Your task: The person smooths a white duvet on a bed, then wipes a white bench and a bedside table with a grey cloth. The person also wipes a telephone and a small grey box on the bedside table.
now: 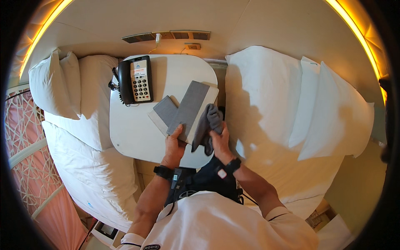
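My left hand (176, 147) grips the near end of a long grey and off-white box or folder (192, 107), thumb on top, over the near part of a white table (134, 131). A smaller grey and off-white flat item (165, 110) lies partly under its left side. In my right hand (221, 140) is a crumpled dark grey cloth (204, 125), bunched against the right edge of the long item. The black desk telephone (140, 81) stands at the table's far left, its handset in place.
Beds flank the table, with white pillows (51, 84) on the left and more white pillows (331, 115) on the right. A wall socket panel (165, 36) with a white plug (158, 38) is behind the table. A coiled cord (116, 82) hangs beside the telephone.
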Tool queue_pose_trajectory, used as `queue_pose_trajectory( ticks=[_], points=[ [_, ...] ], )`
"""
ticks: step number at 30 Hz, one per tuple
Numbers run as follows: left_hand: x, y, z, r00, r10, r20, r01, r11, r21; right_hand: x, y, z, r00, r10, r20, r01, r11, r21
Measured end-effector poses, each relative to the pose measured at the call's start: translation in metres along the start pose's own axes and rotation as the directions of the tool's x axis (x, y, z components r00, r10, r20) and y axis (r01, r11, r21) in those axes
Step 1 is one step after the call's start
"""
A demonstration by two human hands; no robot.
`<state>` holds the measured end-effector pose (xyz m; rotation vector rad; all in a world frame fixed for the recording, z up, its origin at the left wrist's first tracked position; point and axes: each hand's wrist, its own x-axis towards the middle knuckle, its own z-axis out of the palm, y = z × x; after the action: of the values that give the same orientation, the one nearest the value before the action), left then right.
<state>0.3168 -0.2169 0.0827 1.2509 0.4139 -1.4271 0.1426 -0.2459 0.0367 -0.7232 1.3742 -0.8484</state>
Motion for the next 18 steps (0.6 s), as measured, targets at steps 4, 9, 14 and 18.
queue_pose_trajectory(
  ticks=[4, 9, 14, 18],
  points=[
    [-0.001, 0.016, -0.013, 1.0, 0.008, -0.022, -0.006, 0.996, 0.091, 0.093, 0.003, -0.015, 0.984, 0.154, -0.087, -0.139, 0.978, 0.153],
    [-0.019, 0.043, -0.028, 0.999, -0.005, 0.048, -0.013, 0.936, 0.351, 0.14, -0.063, -0.033, 0.891, 0.201, 0.406, -0.242, 0.969, 0.052],
    [-0.033, 0.046, -0.022, 0.996, 0.041, 0.084, -0.077, 0.866, 0.494, 0.126, -0.055, -0.041, 0.797, 0.301, 0.523, -0.344, 0.939, -0.016],
    [-0.036, 0.051, -0.023, 0.987, 0.071, 0.146, -0.141, 0.817, 0.56, 0.099, -0.01, -0.078, 0.779, 0.339, 0.527, -0.449, 0.889, 0.092]
  ],
)
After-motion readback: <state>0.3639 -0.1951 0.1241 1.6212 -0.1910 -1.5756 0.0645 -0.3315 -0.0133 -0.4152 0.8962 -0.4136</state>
